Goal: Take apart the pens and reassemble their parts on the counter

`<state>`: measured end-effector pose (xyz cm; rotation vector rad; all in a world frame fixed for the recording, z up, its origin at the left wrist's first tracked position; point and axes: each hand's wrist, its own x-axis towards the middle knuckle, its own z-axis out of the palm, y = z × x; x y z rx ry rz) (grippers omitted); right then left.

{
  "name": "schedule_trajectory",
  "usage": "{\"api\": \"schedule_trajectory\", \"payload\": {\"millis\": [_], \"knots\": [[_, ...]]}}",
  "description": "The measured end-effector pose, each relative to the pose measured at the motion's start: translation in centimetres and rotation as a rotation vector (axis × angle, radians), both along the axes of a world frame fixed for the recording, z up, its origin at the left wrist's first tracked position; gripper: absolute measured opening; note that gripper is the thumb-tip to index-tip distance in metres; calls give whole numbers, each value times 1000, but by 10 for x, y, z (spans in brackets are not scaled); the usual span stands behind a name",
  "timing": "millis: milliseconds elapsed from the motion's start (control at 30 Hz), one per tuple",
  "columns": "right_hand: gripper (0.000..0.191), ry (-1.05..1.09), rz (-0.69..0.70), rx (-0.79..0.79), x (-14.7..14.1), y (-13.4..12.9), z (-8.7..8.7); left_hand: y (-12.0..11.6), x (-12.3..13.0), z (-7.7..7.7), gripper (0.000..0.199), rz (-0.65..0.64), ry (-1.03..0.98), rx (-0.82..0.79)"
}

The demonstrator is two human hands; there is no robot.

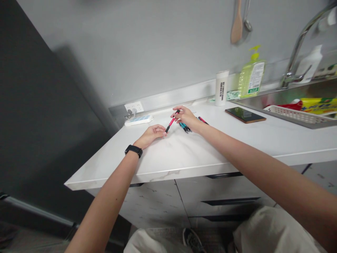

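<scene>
Pinched in right hand [186, 116], slim red pen [171, 122] slants toward left hand [152, 135], curled on smooth countertop [237, 140].

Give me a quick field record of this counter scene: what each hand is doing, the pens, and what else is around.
right hand: pinches the upper end of a red pen, tilted
left hand: rests on the white counter, fingertips at the pen's lower tip
loose pens: teal and red, lying under the right hand
phone: flat, near the sink
soap bottle: upright by the wall
power strip: at the back
</scene>
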<state>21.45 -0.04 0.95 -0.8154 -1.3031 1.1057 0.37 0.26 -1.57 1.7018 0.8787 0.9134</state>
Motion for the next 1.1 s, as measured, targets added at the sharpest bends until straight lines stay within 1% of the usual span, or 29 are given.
{"api": "schedule_trajectory", "payload": {"millis": [133, 267, 367, 467, 567, 667, 767, 833, 933, 1000, 1033, 1100], "knots": [[28, 69, -15, 53, -2, 0, -2, 0, 1, 0, 41, -26, 56, -38], [15, 30, 114, 13, -3, -1, -2, 0, 0, -2, 39, -63, 89, -36], [9, -4, 142, -15, -1, -2, -3, 1, -1, -3, 39, -59, 64, -35], [11, -3, 125, -39, 2, -2, -3, 2, 0, -2, 39, -26, 30, -10], [14, -6, 127, -27, 3, -2, -3, 0, 1, -1, 39, -31, 42, -2], [25, -26, 103, -15, 2, -1, -4, -2, 2, 1, 39, -50, 62, -12], [38, -48, 32, -13, 0, -1, -5, -2, 2, 1, 41, -33, 58, -15], [36, -24, 27, -8, -1, -1, -6, -1, 1, 1, 42, -14, 50, -7], [26, 56, 144, -4, 1, -3, -6, -1, 0, 1, 42, -9, 46, -3], [25, 71, 215, 3, 2, -3, -6, -1, 0, 1, 41, -20, 38, -8], [25, 63, 220, 11, 3, -3, -5, -1, 0, 1, 40, -24, 30, -11], [23, 14, 178, 29, 3, -3, -5, -2, 0, 1, 40, -30, 18, -22]]}}
